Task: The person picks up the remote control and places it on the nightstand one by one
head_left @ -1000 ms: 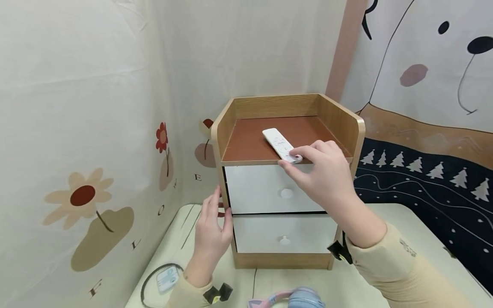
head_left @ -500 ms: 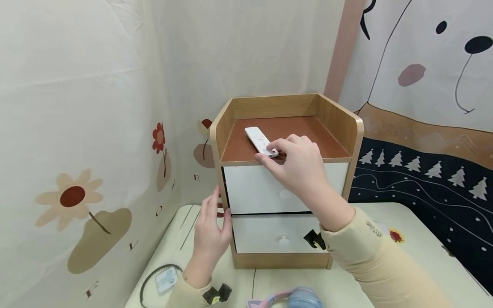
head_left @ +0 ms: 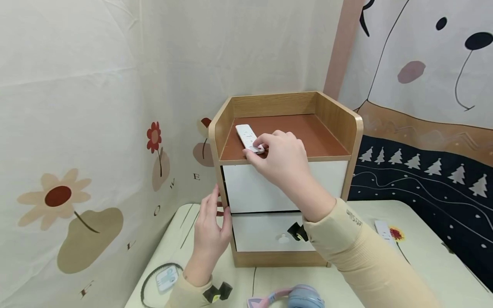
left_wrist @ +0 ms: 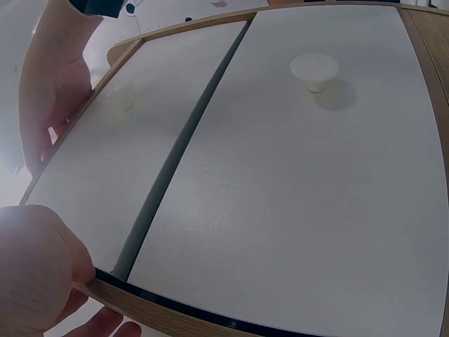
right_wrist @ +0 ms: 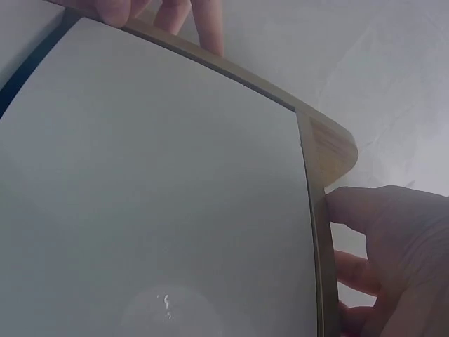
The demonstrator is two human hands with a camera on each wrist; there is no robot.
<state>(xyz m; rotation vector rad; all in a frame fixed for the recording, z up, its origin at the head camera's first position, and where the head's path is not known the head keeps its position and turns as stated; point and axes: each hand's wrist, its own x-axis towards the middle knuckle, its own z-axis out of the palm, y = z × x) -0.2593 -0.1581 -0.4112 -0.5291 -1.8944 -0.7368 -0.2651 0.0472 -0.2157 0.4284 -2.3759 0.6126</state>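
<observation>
A slim white bar [head_left: 245, 136] with small grey markings, shaped like a remote control, lies slantwise at the front left of the brown top of a wooden cabinet [head_left: 275, 99]. My right hand [head_left: 283, 158] pinches its near end between thumb and fingers, over the front edge. In the right wrist view the cabinet hides the bar from sight. My left hand [head_left: 211, 237] rests against the cabinet's left side, fingers straight along the side panel. The left wrist view shows its thumb [left_wrist: 74, 256] at the front edge beside the white drawers [left_wrist: 280, 182].
Blue and pink headphones [head_left: 304, 296] lie in front of the cabinet on the pale padded surface [head_left: 239, 286]. A light blue device [head_left: 167, 278] with a dark strap lies to the left. A white strip [head_left: 384, 231] and a flower [head_left: 396, 234] lie to the right.
My right hand has slid the white bar leftward across the cabinet top, with its grip kept on the near end. The left hand has stayed against the cabinet's side.
</observation>
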